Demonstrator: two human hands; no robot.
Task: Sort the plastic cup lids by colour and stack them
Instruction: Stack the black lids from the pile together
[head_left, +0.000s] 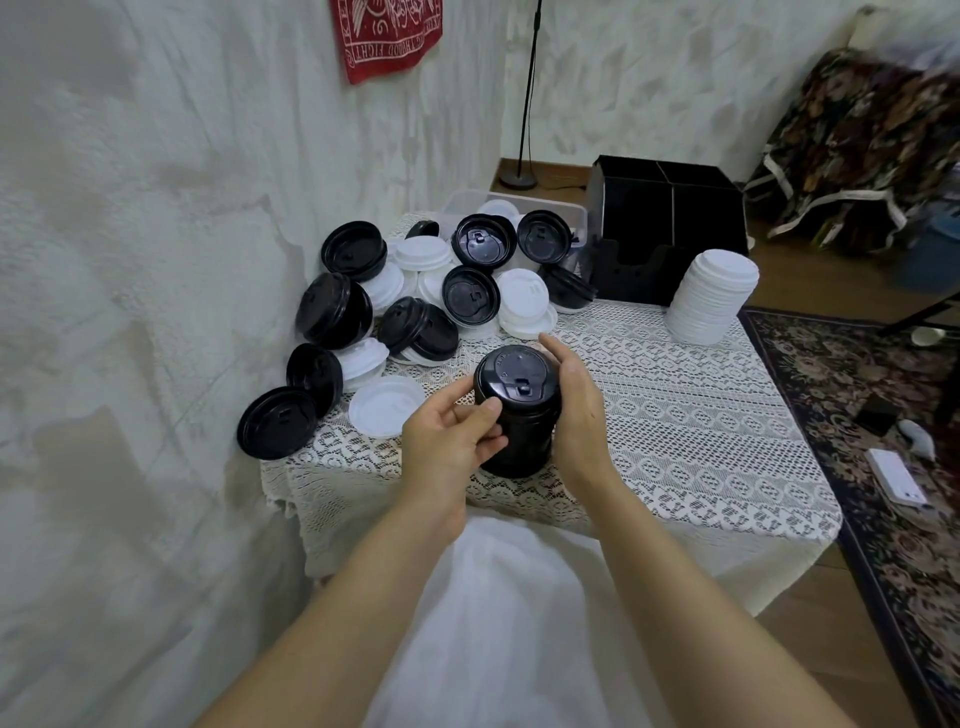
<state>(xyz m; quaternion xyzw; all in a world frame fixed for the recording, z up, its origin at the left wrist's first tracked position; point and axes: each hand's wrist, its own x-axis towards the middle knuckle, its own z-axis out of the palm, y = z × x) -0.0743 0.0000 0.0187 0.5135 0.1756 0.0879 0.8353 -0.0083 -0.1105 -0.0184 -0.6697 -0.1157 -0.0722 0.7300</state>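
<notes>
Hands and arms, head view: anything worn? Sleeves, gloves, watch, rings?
Nothing worn that shows. The left hand and right hand are bare: no gloves, rings or markings visible. The left forearm and right forearm are bare down to the frame's bottom edge, with no sleeve, watch or band. The white fabric between them may be the person's clothing.

left hand (449, 441): your fingers curl against the near left side of the black lid stack (519, 410), with your thumb just above them on its wall.
right hand (576, 410): your palm faces left, and your nearly straight fingers lie along the stack's right side, tips past its top rim.
wrists: both are straight, just behind the fingers.
forearms: both are bare and converge towards your fingers.
</notes>
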